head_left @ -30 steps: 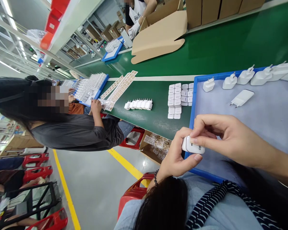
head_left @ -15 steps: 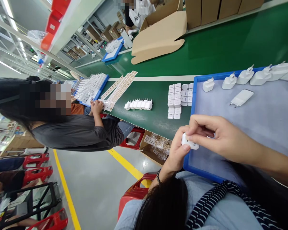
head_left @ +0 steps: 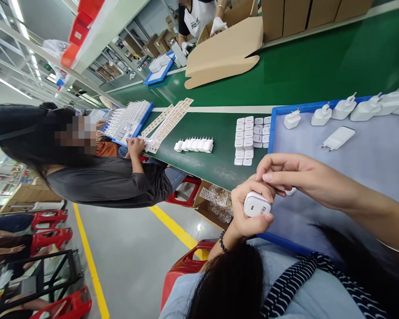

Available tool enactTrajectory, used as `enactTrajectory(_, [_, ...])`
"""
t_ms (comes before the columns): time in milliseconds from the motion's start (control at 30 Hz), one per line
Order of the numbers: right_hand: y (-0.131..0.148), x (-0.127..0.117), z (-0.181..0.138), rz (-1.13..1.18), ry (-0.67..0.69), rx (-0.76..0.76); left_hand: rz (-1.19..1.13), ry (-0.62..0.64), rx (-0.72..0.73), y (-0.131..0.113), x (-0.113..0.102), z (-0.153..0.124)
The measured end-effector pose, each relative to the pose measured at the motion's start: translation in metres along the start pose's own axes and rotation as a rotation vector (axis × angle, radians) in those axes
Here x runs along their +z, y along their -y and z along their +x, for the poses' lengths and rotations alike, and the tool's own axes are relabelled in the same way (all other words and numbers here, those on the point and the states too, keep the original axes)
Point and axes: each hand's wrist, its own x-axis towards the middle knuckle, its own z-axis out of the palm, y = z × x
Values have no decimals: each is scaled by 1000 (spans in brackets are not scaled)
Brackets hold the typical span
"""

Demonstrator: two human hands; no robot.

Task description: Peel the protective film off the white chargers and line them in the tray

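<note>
My left hand (head_left: pixel 244 217), with a bead bracelet at the wrist, is wrapped round a white charger (head_left: pixel 256 204) whose port end faces the camera. My right hand (head_left: pixel 299 177) reaches in from the right with its fingers pinched on the far end of the same charger. Both hands hover over the near corner of a blue tray (head_left: pixel 271 133) lined with a grey mat. On the mat lie a flat white charger (head_left: pixel 339 137) and a row of upright chargers (head_left: pixel 339 110) along the far rim.
On the green belt (head_left: pixel 319 62) beside the tray sit a block of white chargers (head_left: pixel 249 139) and a short row of chargers (head_left: pixel 193 145). A seated person in a dark shirt (head_left: pixel 109 181) handles label strips (head_left: pixel 168 124). Farther off, a gloved person works at a cardboard box (head_left: pixel 226 48).
My left hand has turned the charger so its port end faces the camera. My right hand has shifted from its side to its far end. The farther person's gloved hand moved onto the box.
</note>
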Motion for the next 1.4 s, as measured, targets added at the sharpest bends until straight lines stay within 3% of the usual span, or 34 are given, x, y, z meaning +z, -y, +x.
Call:
enactTrajectory(267, [-2,0,4,-18,12,7,-58,-69,-5,11,-4,-3])
enactTrajectory(500, [-2,1,4,-27,-60,-12,-101,-62,14,9,-2,1])
enactTrajectory(767, [-1,0,4,-23,-78,-40,-36,-78,-222,1,-5,3])
enactTrajectory(1200, [0,1,5,-48,-111,-41,-9,-117,-49,1,-3,3])
enactTrajectory(1400, [-2,2,4,-44,-104,-42,-47,-97,-221,-2,-3,3])
